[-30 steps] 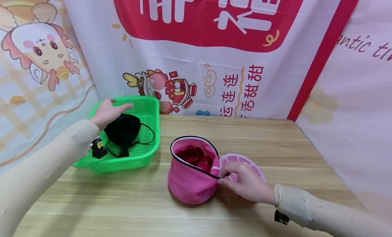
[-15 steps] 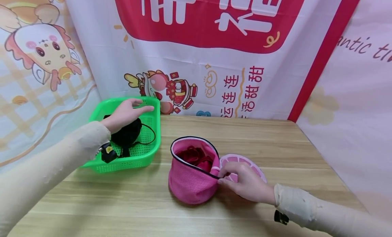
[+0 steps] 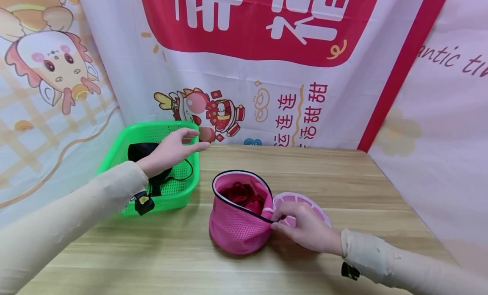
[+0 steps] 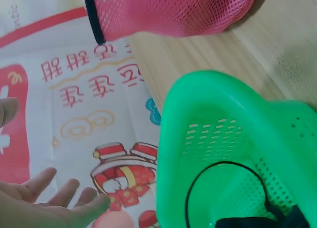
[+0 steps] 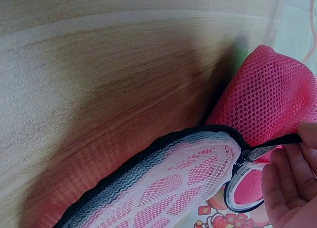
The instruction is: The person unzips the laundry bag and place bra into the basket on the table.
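Note:
A pink mesh laundry bag (image 3: 238,229) stands on the table with its black-edged mouth open and dark red cloth (image 3: 241,194) inside. My right hand (image 3: 306,227) pinches the bag's black rim on the right side. The round lid (image 5: 168,188), pink with white segments, hangs folded back from that rim. Over the right part of a green plastic basket (image 3: 167,204), my left hand (image 3: 171,153) is raised with its fingers spread, holding nothing. Beneath it in the basket lies a black fabric item (image 3: 141,151) with a thin cord, partly hidden by the hand.
The wooden table (image 3: 160,257) meets a white and red printed cloth backdrop (image 3: 228,74) just behind the basket. Printed cloths also hang on the left and right. Between basket and bag is a narrow strip of table.
My left hand has moved right over the basket, away from its left side, with no item in its fingers. The right hand and the bag have stayed in place.

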Tool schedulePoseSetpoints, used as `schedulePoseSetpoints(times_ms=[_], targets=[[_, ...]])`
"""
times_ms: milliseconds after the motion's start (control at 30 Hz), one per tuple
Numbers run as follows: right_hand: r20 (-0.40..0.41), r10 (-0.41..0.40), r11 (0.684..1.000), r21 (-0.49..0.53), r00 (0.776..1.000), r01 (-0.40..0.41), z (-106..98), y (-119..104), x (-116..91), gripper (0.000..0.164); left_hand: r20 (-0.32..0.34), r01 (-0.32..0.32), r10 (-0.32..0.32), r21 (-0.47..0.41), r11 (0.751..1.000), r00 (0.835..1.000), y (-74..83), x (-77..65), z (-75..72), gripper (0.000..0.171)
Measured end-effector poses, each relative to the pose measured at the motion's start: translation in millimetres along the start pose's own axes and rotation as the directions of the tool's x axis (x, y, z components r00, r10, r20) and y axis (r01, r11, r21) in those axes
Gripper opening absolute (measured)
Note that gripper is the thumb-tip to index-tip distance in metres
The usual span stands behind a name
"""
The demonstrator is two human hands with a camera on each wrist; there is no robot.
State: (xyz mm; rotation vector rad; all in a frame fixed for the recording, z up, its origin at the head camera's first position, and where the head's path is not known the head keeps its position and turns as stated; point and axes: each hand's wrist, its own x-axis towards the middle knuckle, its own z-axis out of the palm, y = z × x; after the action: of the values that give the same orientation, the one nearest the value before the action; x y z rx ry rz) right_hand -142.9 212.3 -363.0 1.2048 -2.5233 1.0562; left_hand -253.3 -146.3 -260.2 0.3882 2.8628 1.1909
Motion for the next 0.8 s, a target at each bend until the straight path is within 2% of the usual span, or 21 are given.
schedulePoseSetpoints(times_ms=[233,433,567,800], targets=[[-0.012,-0.018,1.000,-0.012,1.000,0.018,1,0,0,0.013,-0.035,-0.146,0.144,-0.039,0.989,0.989,10.6,-6.5,17.1,0.073],[-0.010,-0.019,1.000,-0.012,1.000,0.018,0,0,0,0.013,0.022,-0.241,0.241,-0.024,0.970,0.970,23.2,-14.2,34.2,0.061],[-0.006,-0.012,1.000,-0.009,1.000,0.012,0,1,0,0.014,0.048,-0.312,0.313,-0.033,0.949,0.948,27.3,-16.4,43.5,0.056],[-0.005,-0.016,1.000,-0.004,1.000,0.016,1,1,0,0.014,0.056,-0.452,0.454,-0.034,0.891,0.889,31.8,-17.4,58.8,0.040]])
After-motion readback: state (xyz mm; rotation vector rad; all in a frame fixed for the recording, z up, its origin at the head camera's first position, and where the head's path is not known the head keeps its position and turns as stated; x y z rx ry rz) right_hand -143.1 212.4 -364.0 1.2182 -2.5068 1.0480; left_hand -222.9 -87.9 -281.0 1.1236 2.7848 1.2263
